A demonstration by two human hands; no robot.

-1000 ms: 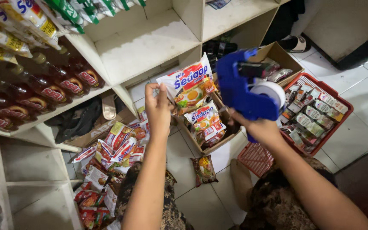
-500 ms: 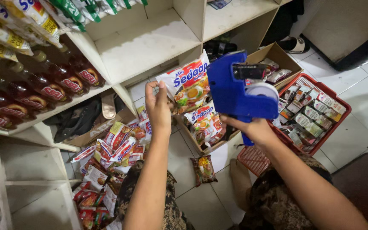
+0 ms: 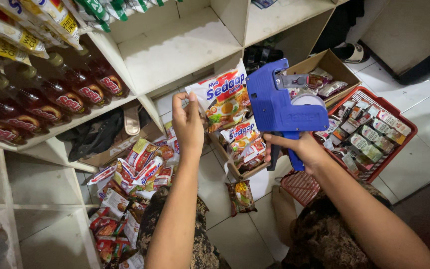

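Note:
My left hand [image 3: 187, 122] is raised and pinches the corner of a white instant-noodle packet [image 3: 222, 99] held up in front of the shelves. My right hand [image 3: 302, 148] grips the handle of a blue price-label gun [image 3: 282, 107], whose head sits right beside the packet's right edge. Below the packet an open cardboard box [image 3: 235, 172] holds more noodle packets [image 3: 242, 139]. My knees in patterned trousers show at the bottom.
White wooden shelves [image 3: 175, 50] carry dark bottles [image 3: 70, 94] and hanging sachets [image 3: 21, 25]. Noodle packets [image 3: 125, 184] lie piled on the tiled floor at left; one lies loose [image 3: 241, 196]. A red basket [image 3: 374, 134] of small packets and a cardboard box [image 3: 324, 74] stand at right.
The label gun has swung left and turned upright, closing in on the packet. My left hand keeps the packet raised in about the same spot.

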